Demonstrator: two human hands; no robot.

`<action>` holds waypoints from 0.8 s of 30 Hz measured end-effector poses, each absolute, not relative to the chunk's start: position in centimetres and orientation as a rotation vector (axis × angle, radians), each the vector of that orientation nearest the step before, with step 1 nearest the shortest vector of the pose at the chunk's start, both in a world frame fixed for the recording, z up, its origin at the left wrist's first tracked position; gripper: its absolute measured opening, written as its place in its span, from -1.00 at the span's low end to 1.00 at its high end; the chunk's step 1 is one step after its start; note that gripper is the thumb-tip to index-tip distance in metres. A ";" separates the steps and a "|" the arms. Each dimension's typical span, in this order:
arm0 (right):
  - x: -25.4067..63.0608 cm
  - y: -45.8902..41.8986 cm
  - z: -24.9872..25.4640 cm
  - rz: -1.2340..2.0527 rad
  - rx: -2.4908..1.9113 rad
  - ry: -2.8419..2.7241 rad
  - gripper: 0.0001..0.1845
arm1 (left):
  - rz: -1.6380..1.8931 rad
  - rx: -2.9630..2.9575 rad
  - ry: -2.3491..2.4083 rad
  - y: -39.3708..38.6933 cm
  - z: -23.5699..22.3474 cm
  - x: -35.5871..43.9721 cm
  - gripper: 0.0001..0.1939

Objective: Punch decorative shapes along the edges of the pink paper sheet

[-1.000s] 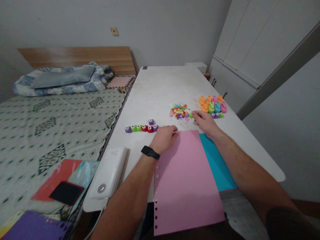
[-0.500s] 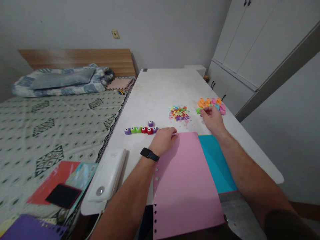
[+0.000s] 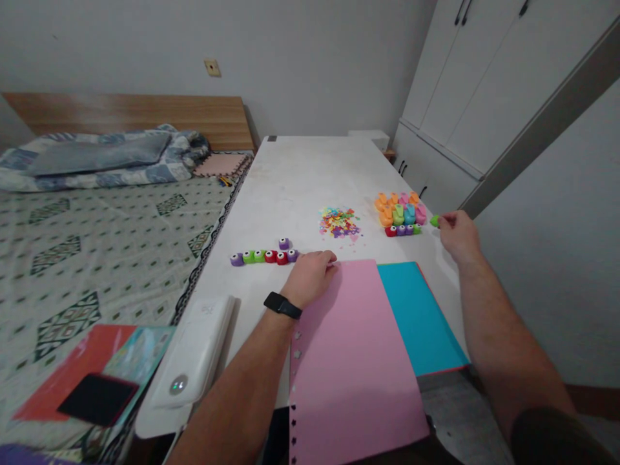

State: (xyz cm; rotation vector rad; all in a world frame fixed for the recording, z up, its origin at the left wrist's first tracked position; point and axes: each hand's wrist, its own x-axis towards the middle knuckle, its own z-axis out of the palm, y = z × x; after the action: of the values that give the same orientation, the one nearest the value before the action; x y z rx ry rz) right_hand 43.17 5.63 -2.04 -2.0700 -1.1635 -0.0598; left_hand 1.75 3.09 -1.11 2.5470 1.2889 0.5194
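My right hand (image 3: 460, 237) pinches a small green craft punch (image 3: 434, 221) by the table's right edge. To its left stands a cluster of paper punches (image 3: 398, 215) in orange, pink, green and blue, with a front row of red, purple and green ones. My left hand (image 3: 310, 276), a black band on its wrist, is closed at the top left corner of a pink sheet of paper (image 3: 357, 355). Star-shaped holes run down the sheet's left edge. Near its knuckles is a row of small punches (image 3: 270, 256), with one purple punch (image 3: 283, 243) behind.
Punched paper confetti (image 3: 339, 223) lies in a colourful heap mid-table. A blue sheet (image 3: 416, 316) lies partly under the pink one. A white power bank (image 3: 196, 352) with a cable sits at the left edge. A bed (image 3: 116, 252) adjoins the left side, holding papers and a dark flat object.
My right hand has moved right, away from the punch cluster, carrying the green punch and uncovering the front row. My left hand stays at the pink sheet. The view has shifted slightly right.
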 end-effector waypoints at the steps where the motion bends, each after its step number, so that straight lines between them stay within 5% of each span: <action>1: 43.3 5.7 -2.4 -0.044 -2.090 -1.179 -0.72 | 0.519 2.546 1.289 3.1 -1.1 1.8 -0.83; 24: 43.2 7.3 -5.3 -0.014 -2.143 -1.276 -0.63 | 0.516 2.539 1.297 3.1 -1.3 1.9 -0.82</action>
State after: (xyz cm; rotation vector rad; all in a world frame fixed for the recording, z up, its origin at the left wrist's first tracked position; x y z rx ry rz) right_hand 43.23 7.34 -5.29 -2.1431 -1.2764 -0.0141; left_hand 1.89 3.13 -1.33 2.5387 1.2974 0.5158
